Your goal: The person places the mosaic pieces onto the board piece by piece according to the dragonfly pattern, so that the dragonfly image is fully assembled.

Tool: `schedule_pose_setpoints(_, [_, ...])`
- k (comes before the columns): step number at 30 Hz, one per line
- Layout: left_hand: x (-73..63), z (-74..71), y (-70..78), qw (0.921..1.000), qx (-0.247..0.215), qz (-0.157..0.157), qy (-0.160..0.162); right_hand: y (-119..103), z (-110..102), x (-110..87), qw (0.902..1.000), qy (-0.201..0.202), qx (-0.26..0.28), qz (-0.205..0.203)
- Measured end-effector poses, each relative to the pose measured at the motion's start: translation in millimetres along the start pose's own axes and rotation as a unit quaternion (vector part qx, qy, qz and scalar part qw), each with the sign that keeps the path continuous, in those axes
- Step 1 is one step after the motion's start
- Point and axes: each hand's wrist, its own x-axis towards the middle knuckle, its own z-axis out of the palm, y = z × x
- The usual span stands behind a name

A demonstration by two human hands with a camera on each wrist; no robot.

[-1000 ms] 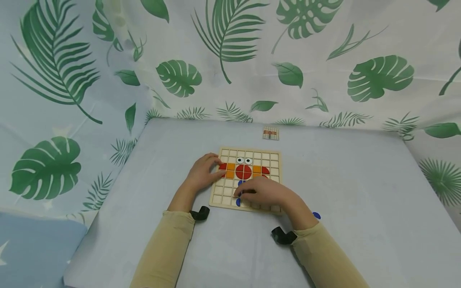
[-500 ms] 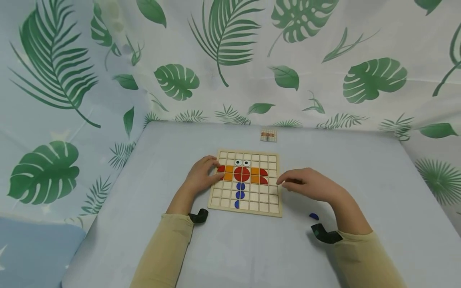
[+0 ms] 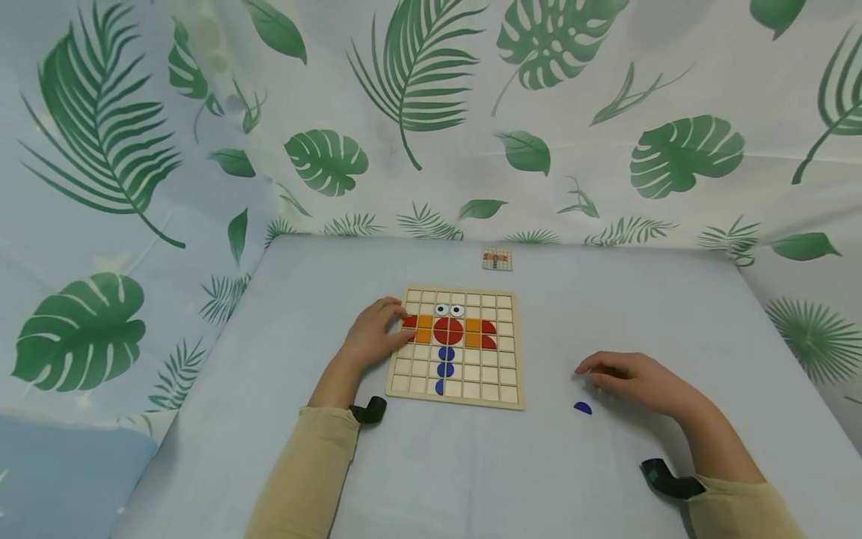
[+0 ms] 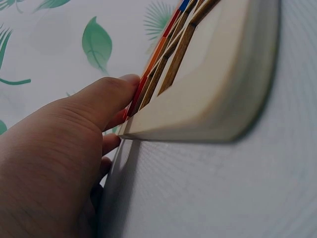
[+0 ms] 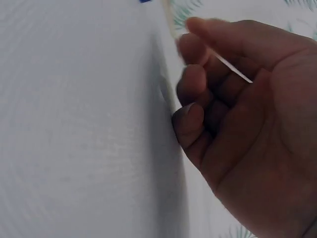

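Observation:
In the head view a wooden grid board lies on the table. It carries a red disc, orange squares, red quarter-rounds, two eye pieces and a column of blue rounded pieces. My left hand grips the board's left edge. In the left wrist view its thumb lies on top by a red piece, other fingers at the side. My right hand hovers at the right with loosely bent fingers, nothing held. A loose blue half-circle piece lies just left of and below it.
Behind the board lies a small picture card with a matching pattern in a grid. A leaf-print cloth hangs along the table's back edge, and another leaf-print sheet closes off the left side.
My right hand has left the board's lower middle, uncovering the blue pieces there, and moved right to beside the loose blue half-circle. My left hand stays at the board's edge.

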Motion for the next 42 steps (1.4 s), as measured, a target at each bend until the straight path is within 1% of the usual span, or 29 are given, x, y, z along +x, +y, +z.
schedule_pose_setpoints(3, [0.3,1.5,-2.1,1.0,0.004,0.002,0.004,9.7,4.3,-2.2,0.9998,0.011,0.014,-0.009])
schedule_pose_setpoints(5, [0.8,2.5,-3.4,1.0,0.007,0.004,0.005,14.3,5.7,-2.7,0.9995,0.006,0.01,-0.028])
schedule_pose_setpoints(8, [1.5,2.8,-3.0,1.0,0.001,0.008,0.006,18.2,6.5,-3.6,0.9978,-0.026,0.008,-0.06])
schedule_pose_setpoints(11, [1.7,1.7,-0.7,1.0,-0.007,0.003,0.001,17.9,6.8,-4.0,0.994,-0.056,0.009,-0.093])
schedule_pose_setpoints(15, [0.9,0.1,0.3,0.9999,-0.012,-0.006,-0.002,13.2,7.1,-3.0,0.9894,-0.062,-0.014,-0.131])
schedule_pose_setpoints(21, [1.8,0.9,-1.8,1.0,-0.008,0.001,0.0,10.5,8.2,-2.7,0.9834,-0.058,-0.054,-0.164])
schedule_pose_setpoints(24, [1.7,1.0,-2.8,1.0,-0.009,0.004,-0.001,8.9,9.6,-3.0,0.9797,-0.056,-0.082,-0.174])
schedule_pose_setpoints(28, [1.7,0.8,-3.1,0.9999,-0.01,0.008,-0.001,6.2,11.5,-3.1,0.9792,-0.055,-0.1,-0.168])
schedule_pose_setpoints(35, [2.3,0.4,-3.1,1.0,-0.004,0.008,0.0,1.1,13.7,-2.6,0.9809,-0.048,-0.112,-0.152])
schedule_pose_setpoints(39, [2.2,0.0,-2.6,1.0,-0.002,0.003,-0.003,-0.1,15.0,-2.8,0.9799,-0.048,-0.11,-0.159])
schedule_pose_setpoints(42, [2.4,0.0,-2.5,1.0,0.003,0.002,-0.004,0.1,15.9,-2.0,0.9782,-0.04,-0.112,-0.17])
